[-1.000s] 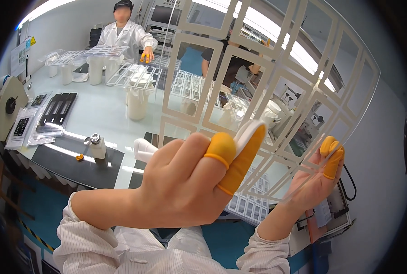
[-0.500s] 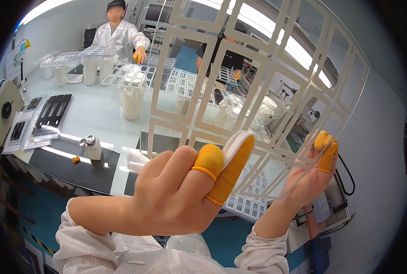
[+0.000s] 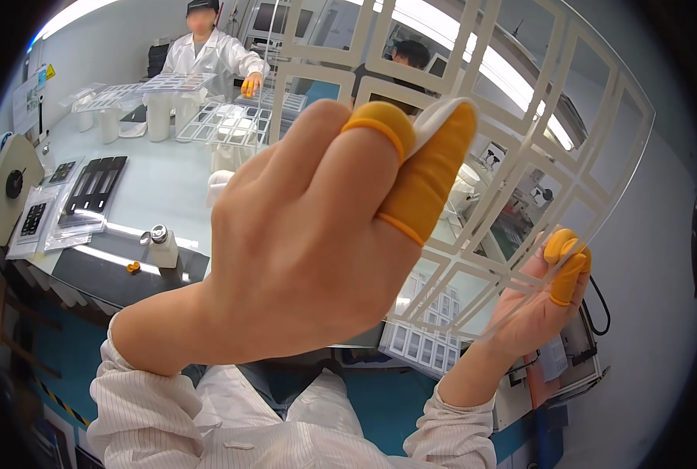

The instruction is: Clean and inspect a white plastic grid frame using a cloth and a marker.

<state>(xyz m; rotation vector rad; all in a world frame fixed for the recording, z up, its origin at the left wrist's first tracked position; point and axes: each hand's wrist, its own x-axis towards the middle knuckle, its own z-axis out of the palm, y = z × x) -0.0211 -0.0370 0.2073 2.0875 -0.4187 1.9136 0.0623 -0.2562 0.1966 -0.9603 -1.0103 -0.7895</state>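
A large clear sheet (image 3: 551,164) printed with pale grey rectangular frames stands tilted up in front of me. My right hand (image 3: 524,313) grips its lower right edge between thumb and fingers, which wear orange finger cots. My left hand (image 3: 305,227) is closed on a folded white cloth (image 3: 442,116), pinched between orange-capped fingers against the near face of the sheet or just before it; I cannot tell whether it touches. Much of the cloth is hidden behind the hand, with another white part showing at its left.
A white bottle (image 3: 163,248) with a metal top and a small orange finger cot (image 3: 133,267) stand on the dark mat. Black panels (image 3: 94,186) lie at the left. Framed sheets rest on white tubs (image 3: 158,117) near a co-worker. Another framed sheet (image 3: 419,348) lies low, below the held one.
My left hand has moved up along the sheet with the cloth and looks larger. The right hand and the sheet have shifted slightly right. The co-worker's hand has lifted a little.
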